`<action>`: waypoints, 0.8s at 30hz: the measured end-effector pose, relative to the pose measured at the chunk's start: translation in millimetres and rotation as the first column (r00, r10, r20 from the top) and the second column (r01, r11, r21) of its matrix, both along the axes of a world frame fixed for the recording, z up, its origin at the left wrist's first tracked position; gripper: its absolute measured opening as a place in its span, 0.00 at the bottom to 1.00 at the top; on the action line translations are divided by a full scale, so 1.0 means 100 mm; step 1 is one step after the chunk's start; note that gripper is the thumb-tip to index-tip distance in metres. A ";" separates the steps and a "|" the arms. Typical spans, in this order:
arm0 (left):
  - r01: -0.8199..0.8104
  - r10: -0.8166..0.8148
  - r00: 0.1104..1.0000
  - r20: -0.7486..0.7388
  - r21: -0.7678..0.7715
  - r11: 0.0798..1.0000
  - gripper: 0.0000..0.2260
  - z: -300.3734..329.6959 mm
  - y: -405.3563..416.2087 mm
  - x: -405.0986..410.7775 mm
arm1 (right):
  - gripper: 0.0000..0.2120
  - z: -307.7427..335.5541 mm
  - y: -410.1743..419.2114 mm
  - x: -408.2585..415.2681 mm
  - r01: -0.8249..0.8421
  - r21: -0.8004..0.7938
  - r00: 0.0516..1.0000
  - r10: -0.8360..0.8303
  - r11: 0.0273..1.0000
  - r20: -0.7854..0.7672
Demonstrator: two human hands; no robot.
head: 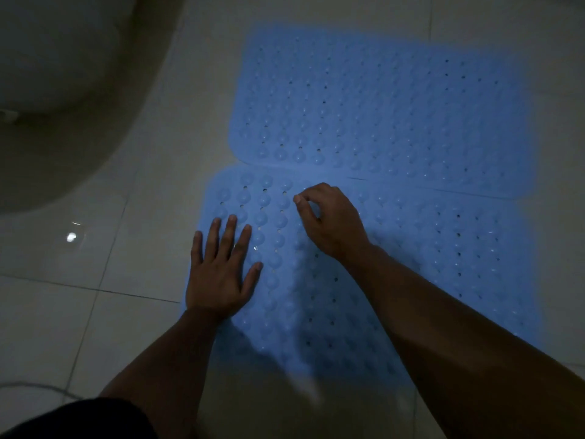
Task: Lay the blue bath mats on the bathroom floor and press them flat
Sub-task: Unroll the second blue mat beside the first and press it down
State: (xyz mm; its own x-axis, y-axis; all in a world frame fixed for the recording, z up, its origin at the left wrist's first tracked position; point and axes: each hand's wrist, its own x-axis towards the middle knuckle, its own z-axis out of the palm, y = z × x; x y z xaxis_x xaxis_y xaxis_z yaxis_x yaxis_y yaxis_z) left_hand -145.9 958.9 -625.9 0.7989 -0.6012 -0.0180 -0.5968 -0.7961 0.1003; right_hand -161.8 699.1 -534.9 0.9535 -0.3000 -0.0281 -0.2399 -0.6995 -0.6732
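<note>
Two blue rubber bath mats with rows of round bumps and small holes lie on the tiled floor. The far mat [395,103] lies flat, and its near edge overlaps the near mat [427,264] along a seam. My left hand [221,270] lies flat on the near mat's left edge, palm down, fingers spread. My right hand [329,220] hovers at or just over the near mat close to the seam, fingers curled with thumb and fingertips drawn together. I cannot tell whether they pinch the mat.
A pale rounded toilet base [63,99] fills the upper left. Glossy light floor tiles [95,312] with dark grout lines surround the mats. A dark piece of my clothing [79,419] shows at the bottom left. The room is dim.
</note>
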 end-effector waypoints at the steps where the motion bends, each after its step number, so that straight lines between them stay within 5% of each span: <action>1: 0.002 -0.002 1.000 0.003 0.005 1.000 0.35 -0.01 0.00 0.00 | 0.12 -0.01 0.00 0.00 -0.003 -0.013 1.000 0.003 1.000 -0.018; 10: -0.105 0.102 0.973 -0.207 -0.002 0.994 0.28 0.43 -0.09 0.02 | 0.13 0.08 0.24 -0.16 0.015 -0.044 0.978 -0.024 0.999 -0.208; 16: -0.125 0.120 0.985 -0.121 -0.033 0.992 0.24 0.69 -0.26 0.18 | 0.34 -0.44 0.83 -0.69 -0.137 -0.300 0.952 0.042 0.944 -0.302; 24: -0.044 0.042 0.999 -0.025 -0.089 0.995 0.20 0.55 -0.32 0.22 | 0.38 -0.77 0.98 -0.81 -0.026 -0.390 0.985 -0.042 0.920 -0.165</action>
